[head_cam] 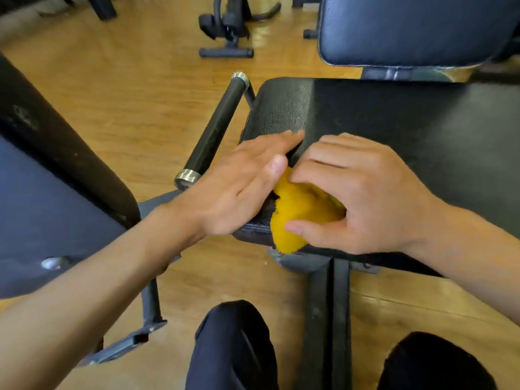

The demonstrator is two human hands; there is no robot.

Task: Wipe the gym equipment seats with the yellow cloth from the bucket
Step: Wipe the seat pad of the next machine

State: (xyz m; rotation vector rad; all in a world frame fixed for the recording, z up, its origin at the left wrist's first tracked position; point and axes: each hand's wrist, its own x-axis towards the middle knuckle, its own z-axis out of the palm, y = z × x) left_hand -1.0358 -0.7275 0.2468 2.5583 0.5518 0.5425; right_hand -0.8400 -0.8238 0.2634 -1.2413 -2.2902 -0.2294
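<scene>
A black padded seat [408, 130] fills the middle and right of the head view. On its near left corner lies the yellow cloth [298, 209], bunched and hanging a little over the front edge. My right hand [363, 192] covers the cloth, fingers curled over its top and thumb pressed along its lower edge. My left hand [239, 184] lies flat with straight fingers on the seat's left edge, its thumb touching the cloth. No bucket is in view.
A black handle bar with metal caps [216, 128] runs beside the seat's left edge. A blue backrest [416, 26] stands behind the seat, and another blue pad [47, 215] sits at left. The seat's metal post [332, 319] and my knees are below. Wooden floor [126, 80] lies around.
</scene>
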